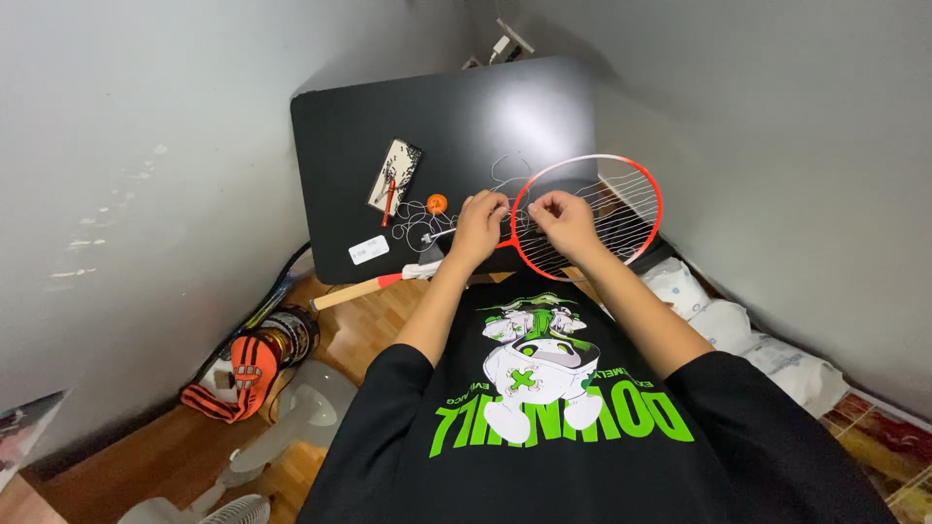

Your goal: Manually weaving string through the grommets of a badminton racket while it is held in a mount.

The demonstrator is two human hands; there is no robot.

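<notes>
Racket [621, 209] lying on the dark surface [437, 107], head to the right. Left hand [481, 225] and right hand [561, 219] closed, pinching thin string [505, 170] at the frame; string likely slippery, frame light, stiff

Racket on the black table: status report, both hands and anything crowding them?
Left hand and right hand both pinching string at the racket head. Racket flat on black table. Loose string, orange spool beside left hand.
</notes>
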